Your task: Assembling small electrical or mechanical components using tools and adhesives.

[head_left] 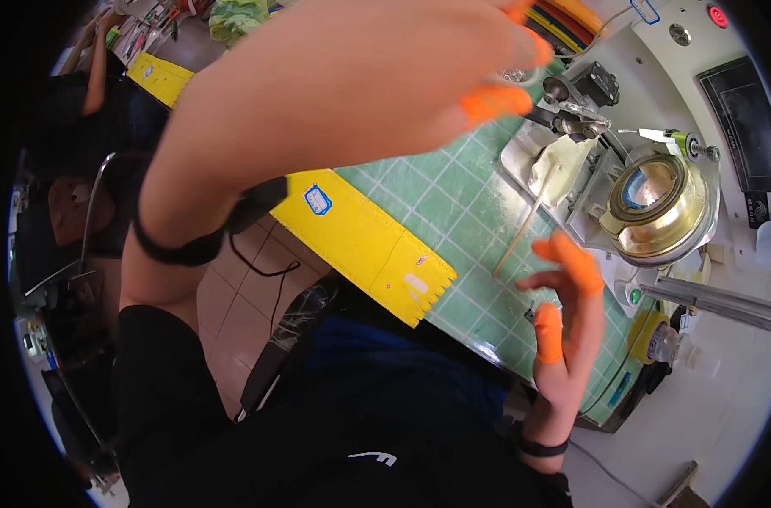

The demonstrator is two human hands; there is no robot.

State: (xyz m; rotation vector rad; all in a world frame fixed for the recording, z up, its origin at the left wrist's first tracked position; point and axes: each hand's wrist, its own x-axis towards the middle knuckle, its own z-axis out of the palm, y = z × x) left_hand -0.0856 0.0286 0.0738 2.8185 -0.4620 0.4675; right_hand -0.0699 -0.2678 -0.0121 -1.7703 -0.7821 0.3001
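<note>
My left hand (453, 76) reaches across the top of the view, with orange finger cots on its fingers and thumb. Its fingers are apart and blurred. Past the gap between thumb and fingers shows part of a clear container (516, 76) with small metallic bits; whether I touch it is unclear. Over the near right of the green tiled mat (440, 203), my right hand (572, 313) is bent, its orange-capped thumb and finger spread apart. Beside that thumb is a small dark metallic piece (530, 315); I cannot tell if they touch.
A machine with a round brass-coloured part (656, 233) stands at right. A thin wooden stick (521, 233) leans on a pale, powdery tray (521, 151). A yellow notched strip (360, 241) runs along the near bench edge. Another person's arm (96, 80) is at far left.
</note>
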